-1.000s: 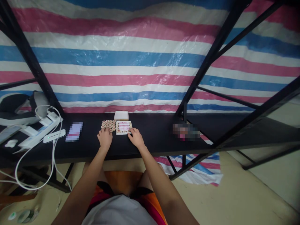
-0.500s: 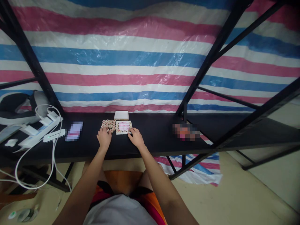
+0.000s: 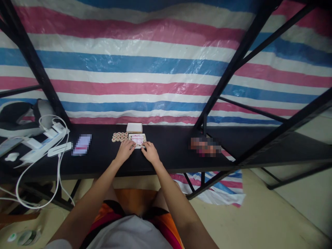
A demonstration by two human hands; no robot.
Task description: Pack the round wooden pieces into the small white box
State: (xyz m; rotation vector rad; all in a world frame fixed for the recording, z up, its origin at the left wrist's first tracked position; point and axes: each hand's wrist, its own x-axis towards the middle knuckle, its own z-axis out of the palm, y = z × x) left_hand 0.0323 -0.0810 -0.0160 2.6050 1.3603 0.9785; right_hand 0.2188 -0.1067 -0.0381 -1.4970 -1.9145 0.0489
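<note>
An open white box (image 3: 144, 137) on the black desk holds round wooden pieces along its edges and a pink-and-white paper (image 3: 138, 139). My left hand (image 3: 125, 150) is at the box's near left corner, its fingers bent together over the edge; what they hold, if anything, is too small to make out. At the near right corner, my right hand (image 3: 150, 151) rests with its fingers apart, touching the box rim. Round wooden pieces with red marks (image 3: 118, 137) lie in rows left of the box. Behind it is a white lid (image 3: 134, 127).
To the left are a blurred phone (image 3: 82, 144), a power strip (image 3: 46, 145) with white cables, and a grey and black cushion (image 3: 20, 117). A pixelated object (image 3: 204, 146) lies at the right, near black frame posts. Striped plastic sheeting (image 3: 140, 65) hangs behind the desk.
My left hand has moved right, from the loose wooden pieces to the box's near left corner. Fewer loose pieces show in the nearest rows. My right hand has stayed at the box.
</note>
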